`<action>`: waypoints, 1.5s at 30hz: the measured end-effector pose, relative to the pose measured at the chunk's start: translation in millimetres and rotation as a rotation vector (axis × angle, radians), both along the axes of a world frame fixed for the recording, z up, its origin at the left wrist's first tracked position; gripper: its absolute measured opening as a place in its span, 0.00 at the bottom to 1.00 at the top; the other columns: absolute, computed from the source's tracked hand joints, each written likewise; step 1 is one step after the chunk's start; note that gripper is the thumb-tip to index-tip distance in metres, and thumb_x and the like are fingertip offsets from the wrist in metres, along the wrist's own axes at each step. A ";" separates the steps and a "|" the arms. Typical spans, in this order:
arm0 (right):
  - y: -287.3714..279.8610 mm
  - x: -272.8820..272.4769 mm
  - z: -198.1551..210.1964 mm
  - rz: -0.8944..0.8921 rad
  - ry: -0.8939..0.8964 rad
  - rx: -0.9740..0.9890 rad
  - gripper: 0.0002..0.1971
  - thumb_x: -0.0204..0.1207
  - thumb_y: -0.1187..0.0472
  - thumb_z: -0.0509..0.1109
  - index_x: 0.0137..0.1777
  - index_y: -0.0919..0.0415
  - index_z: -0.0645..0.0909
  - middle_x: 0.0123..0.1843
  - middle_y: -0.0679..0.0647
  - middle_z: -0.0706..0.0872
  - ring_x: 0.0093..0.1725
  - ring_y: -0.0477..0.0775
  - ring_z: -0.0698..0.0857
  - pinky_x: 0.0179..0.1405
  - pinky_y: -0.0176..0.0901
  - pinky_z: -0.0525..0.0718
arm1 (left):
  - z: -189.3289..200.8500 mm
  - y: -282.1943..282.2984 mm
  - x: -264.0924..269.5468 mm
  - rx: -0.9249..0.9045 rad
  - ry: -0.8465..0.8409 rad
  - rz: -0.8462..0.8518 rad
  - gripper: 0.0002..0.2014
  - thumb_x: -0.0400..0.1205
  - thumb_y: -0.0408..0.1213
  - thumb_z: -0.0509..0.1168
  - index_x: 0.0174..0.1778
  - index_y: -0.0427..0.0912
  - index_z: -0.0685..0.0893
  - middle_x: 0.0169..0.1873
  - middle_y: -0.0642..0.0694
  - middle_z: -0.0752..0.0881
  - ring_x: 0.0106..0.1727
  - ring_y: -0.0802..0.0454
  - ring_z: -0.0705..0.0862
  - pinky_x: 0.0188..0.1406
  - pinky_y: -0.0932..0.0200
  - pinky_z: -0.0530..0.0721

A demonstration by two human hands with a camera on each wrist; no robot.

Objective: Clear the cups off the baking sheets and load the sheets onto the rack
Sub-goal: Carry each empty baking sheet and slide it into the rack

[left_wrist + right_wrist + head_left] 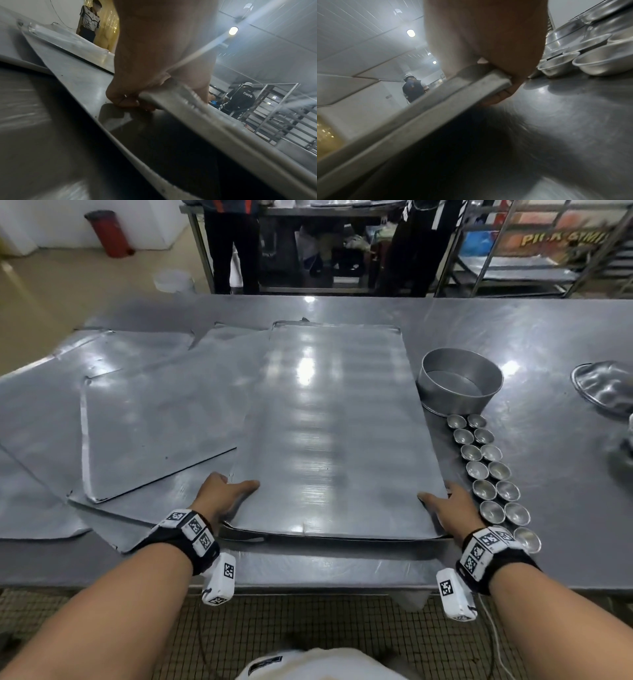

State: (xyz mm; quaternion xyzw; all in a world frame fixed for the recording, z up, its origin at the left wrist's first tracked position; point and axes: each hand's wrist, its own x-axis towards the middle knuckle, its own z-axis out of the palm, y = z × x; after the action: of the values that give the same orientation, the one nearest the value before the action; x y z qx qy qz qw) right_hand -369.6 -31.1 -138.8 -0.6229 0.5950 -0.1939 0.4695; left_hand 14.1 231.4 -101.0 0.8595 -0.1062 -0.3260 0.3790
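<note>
A large bare baking sheet (335, 433) lies lengthwise in the middle of the steel table (513, 330). My left hand (222, 494) grips its near left corner, thumb on top and fingers curled under the rim (171, 97). My right hand (448, 505) grips the near right corner the same way, fingers under the edge (488, 83). The near edge is lifted off the table. Several small metal cups (489, 474) stand in two rows on the table just right of the sheet; they also show in the right wrist view (590, 59).
More baking sheets (150, 419) lie overlapping on the left half of the table. A round cake tin (459, 381) stands beyond the cups, a metal bowl (606, 388) at far right. A sheet rack (534, 251) and people stand behind the table.
</note>
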 end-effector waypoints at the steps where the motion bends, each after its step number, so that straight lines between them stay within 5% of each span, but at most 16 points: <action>1: -2.1 -1.9 -5.0 -0.008 -0.005 0.003 0.34 0.54 0.39 0.83 0.60 0.52 0.84 0.51 0.47 0.93 0.52 0.53 0.92 0.59 0.61 0.89 | 2.3 0.8 1.2 -0.033 0.020 0.002 0.35 0.66 0.55 0.85 0.54 0.39 0.73 0.39 0.44 0.79 0.34 0.48 0.78 0.28 0.57 0.75; 3: -1.0 -1.3 -5.4 -0.030 -0.005 0.001 0.36 0.52 0.36 0.84 0.60 0.50 0.82 0.52 0.47 0.92 0.52 0.53 0.92 0.58 0.62 0.89 | -1.6 3.7 6.2 -0.055 0.026 -0.012 0.39 0.65 0.56 0.84 0.61 0.40 0.72 0.44 0.42 0.82 0.35 0.47 0.80 0.30 0.55 0.78; 6: 10.3 0.1 6.0 -0.056 0.020 -0.006 0.35 0.52 0.35 0.82 0.57 0.49 0.77 0.54 0.53 0.91 0.51 0.56 0.91 0.57 0.61 0.89 | -1.8 11.6 9.2 -0.010 -0.083 -0.114 0.44 0.66 0.62 0.82 0.70 0.43 0.70 0.63 0.42 0.81 0.50 0.40 0.86 0.48 0.47 0.84; 10: 29.3 -7.6 15.4 -0.078 0.045 -0.012 0.34 0.57 0.35 0.80 0.60 0.50 0.76 0.54 0.57 0.90 0.49 0.59 0.89 0.55 0.60 0.89 | 10.0 23.7 1.7 0.050 -0.186 -0.211 0.44 0.72 0.63 0.78 0.75 0.40 0.70 0.68 0.42 0.78 0.65 0.39 0.82 0.63 0.46 0.80; 16: 54.0 -17.1 20.6 -0.075 0.017 -0.042 0.18 0.74 0.49 0.79 0.59 0.53 0.79 0.53 0.55 0.90 0.50 0.57 0.91 0.53 0.54 0.90 | 31.4 39.6 -17.7 0.047 -0.286 -0.230 0.25 0.79 0.59 0.72 0.59 0.45 0.72 0.53 0.49 0.77 0.52 0.49 0.76 0.52 0.55 0.72; 21: 54.0 -35.7 13.8 -0.048 0.026 -0.024 0.23 0.73 0.41 0.77 0.60 0.54 0.80 0.50 0.60 0.91 0.43 0.57 0.89 0.49 0.54 0.89 | 26.4 53.2 -31.3 -0.008 -0.284 -0.217 0.29 0.78 0.61 0.71 0.67 0.46 0.75 0.55 0.50 0.82 0.53 0.47 0.83 0.52 0.53 0.78; 24: 53.7 -53.3 12.9 -0.009 0.051 -0.036 0.23 0.75 0.40 0.75 0.61 0.55 0.79 0.53 0.57 0.90 0.49 0.58 0.90 0.56 0.59 0.89 | 22.0 63.1 -48.6 -0.024 -0.299 -0.190 0.29 0.79 0.61 0.71 0.67 0.46 0.76 0.55 0.49 0.83 0.53 0.46 0.84 0.51 0.52 0.79; 27: 56.6 -77.2 12.6 0.030 0.081 -0.040 0.22 0.76 0.39 0.74 0.58 0.56 0.79 0.54 0.54 0.90 0.51 0.57 0.89 0.57 0.54 0.86 | 18.3 75.5 -77.2 -0.028 -0.283 -0.157 0.27 0.80 0.61 0.70 0.66 0.45 0.76 0.55 0.48 0.85 0.53 0.46 0.85 0.50 0.52 0.80; 30: 54.9 -105.0 4.5 0.070 0.089 -0.048 0.30 0.69 0.29 0.73 0.57 0.53 0.82 0.51 0.48 0.91 0.52 0.55 0.89 0.57 0.54 0.86 | 16.8 88.6 -114.7 -0.028 -0.273 -0.127 0.25 0.82 0.58 0.69 0.67 0.44 0.76 0.55 0.48 0.85 0.52 0.48 0.84 0.50 0.53 0.78; 34: 63.1 -135.7 10.6 0.120 0.099 -0.055 0.18 0.79 0.43 0.73 0.56 0.57 0.83 0.50 0.53 0.90 0.50 0.58 0.88 0.52 0.50 0.82 | 8.4 103.7 -164.1 -0.049 -0.249 -0.076 0.22 0.84 0.54 0.69 0.65 0.42 0.77 0.54 0.48 0.84 0.52 0.50 0.82 0.49 0.54 0.76; 41: 67.7 -183.2 -4.5 0.241 0.017 -0.072 0.15 0.82 0.45 0.70 0.64 0.51 0.83 0.55 0.46 0.91 0.55 0.50 0.90 0.56 0.49 0.85 | -20.4 125.3 -224.7 -0.094 -0.184 0.006 0.18 0.85 0.54 0.67 0.61 0.43 0.79 0.52 0.49 0.87 0.52 0.50 0.86 0.52 0.48 0.82; 45: 82.6 -197.0 -9.7 0.250 0.029 -0.028 0.16 0.85 0.47 0.66 0.66 0.54 0.83 0.55 0.47 0.90 0.56 0.50 0.88 0.57 0.47 0.81 | -28.8 133.7 -246.4 -0.043 -0.162 -0.013 0.19 0.87 0.55 0.63 0.60 0.42 0.78 0.49 0.49 0.86 0.50 0.49 0.86 0.45 0.51 0.80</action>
State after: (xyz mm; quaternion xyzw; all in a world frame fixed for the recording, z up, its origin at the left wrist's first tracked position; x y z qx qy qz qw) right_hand -566.6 51.5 -148.5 -0.7013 0.5168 -0.1330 0.4726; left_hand -232.3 365.1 -129.8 0.8740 -0.1490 -0.2556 0.3854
